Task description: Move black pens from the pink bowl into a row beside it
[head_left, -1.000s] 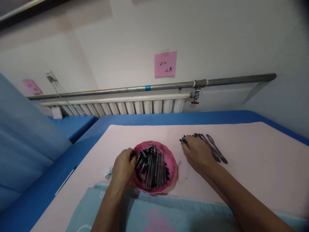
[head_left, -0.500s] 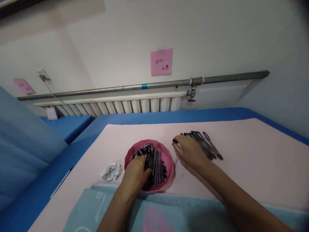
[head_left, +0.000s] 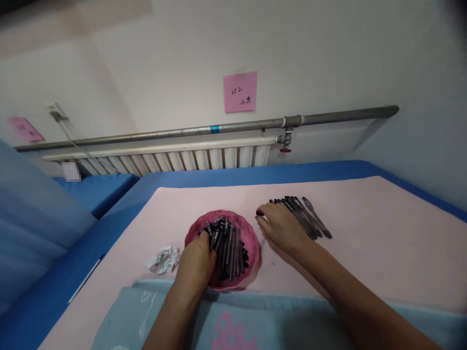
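Note:
A pink scalloped bowl (head_left: pixel 251 272) holds many loose black and clear pens (head_left: pixel 230 253). My left hand (head_left: pixel 195 260) reaches over its left side, with bent fingers down against the pens; the fingertips are partly hidden. To the right of the bowl, my right hand (head_left: pixel 282 226) is low over the pink surface, its fingers curled together. Something dark shows at those fingertips, too small to name. Beside and partly behind that hand, several pens (head_left: pixel 304 214) lie side by side in a slanted row. The rightmost pen (head_left: pixel 316 217) is slightly apart.
Crumpled white paper (head_left: pixel 164 260) lies left of the bowl. A light-blue cloth (head_left: pixel 175 301) runs along the near edge of the pink sheet (head_left: pixel 383 233). A thin white strip (head_left: pixel 84 281) is at the left edge. Behind are a radiator (head_left: pixel 204 158) and a metal pipe (head_left: pixel 164 133).
My left hand has drawn back slightly to the left within the bowl, showing more of the pens. The right hand stays by the row. The whole view has shifted a little.

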`<state>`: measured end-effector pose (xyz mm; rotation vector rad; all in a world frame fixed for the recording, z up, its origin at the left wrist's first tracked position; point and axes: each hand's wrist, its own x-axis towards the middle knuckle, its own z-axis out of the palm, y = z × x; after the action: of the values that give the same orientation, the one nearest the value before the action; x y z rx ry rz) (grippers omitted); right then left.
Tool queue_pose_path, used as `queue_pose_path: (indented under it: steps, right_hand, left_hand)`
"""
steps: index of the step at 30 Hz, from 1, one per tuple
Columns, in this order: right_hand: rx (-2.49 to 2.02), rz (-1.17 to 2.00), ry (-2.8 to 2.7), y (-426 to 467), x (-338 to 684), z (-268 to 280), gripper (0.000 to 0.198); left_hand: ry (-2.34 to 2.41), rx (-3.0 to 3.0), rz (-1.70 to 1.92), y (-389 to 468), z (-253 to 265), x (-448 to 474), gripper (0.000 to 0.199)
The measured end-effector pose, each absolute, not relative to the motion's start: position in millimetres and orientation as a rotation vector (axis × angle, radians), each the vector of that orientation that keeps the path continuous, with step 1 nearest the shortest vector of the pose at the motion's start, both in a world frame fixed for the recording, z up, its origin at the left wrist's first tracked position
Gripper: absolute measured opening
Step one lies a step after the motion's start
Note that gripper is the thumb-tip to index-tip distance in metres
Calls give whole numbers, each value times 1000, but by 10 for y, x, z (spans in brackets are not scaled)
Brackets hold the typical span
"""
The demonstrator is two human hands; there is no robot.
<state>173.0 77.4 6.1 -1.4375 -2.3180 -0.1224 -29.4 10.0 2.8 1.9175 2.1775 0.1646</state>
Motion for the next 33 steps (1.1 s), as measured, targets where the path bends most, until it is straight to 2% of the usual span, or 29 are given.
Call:
queue_pose_path:
  steps: [4, 7, 17, 33]
  right_hand:
    - [-1427, -117, -2331, 767, 1720, 68, 13]
    - [-1412, -115, -2345, 763, 1717, 71, 13]
    - [-1404, -86, -2371, 738, 1690, 92, 15]
    - [-1320, -103, -2409, 710, 1663, 65, 17]
  left_hand:
    - [2185, 1983, 201, 87, 45, -263, 24]
    - [2171, 1980, 100, 72, 63, -220, 21]
    - [2146, 1942, -79, 58, 112, -166, 27]
    - [2297, 1869, -55, 59, 90, -83, 28]
